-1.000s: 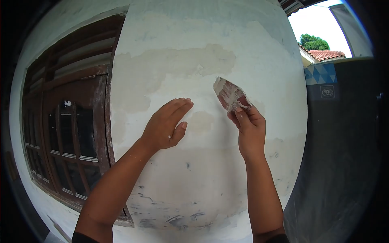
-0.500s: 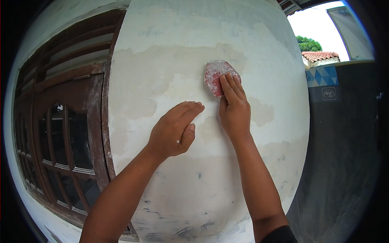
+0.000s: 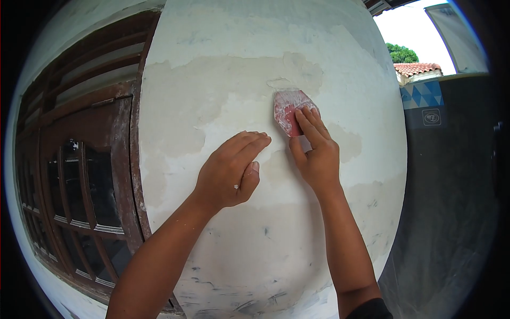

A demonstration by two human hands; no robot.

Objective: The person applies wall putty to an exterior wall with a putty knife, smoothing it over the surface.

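A single white wall (image 3: 255, 58), its paint worn away in pale beige patches across the upper half and scuffed with dark marks near the bottom edge, fills the middle of the scene. One dark brown wooden window (image 3: 79, 175) with glass panes and slim bars runs along the wall's left edge. One dark grey panel (image 3: 451, 212) stands beyond its right edge.

A person's two bare hands are on the wall near its centre. The left hand (image 3: 231, 170) is spread flat against the plaster, fingers straight and close together, thumb tucked beneath, holding nothing. The right hand (image 3: 316, 154), just to its right and a little higher, presses one red scraper (image 3: 287, 106) to the wall with its fingers laid flat over the lower half and the thumb below. The scraper, smeared with white filler, sits at the lower edge of the largest beige patch, just above centre.

One band of blue triangles (image 3: 419, 94) crosses the top of the grey panel. Beneath it is one small square emblem (image 3: 431, 117), whose marking is too small to read. One red tiled roof (image 3: 417, 68) and one green tree (image 3: 401, 53) show under bright sky at the upper right corner.
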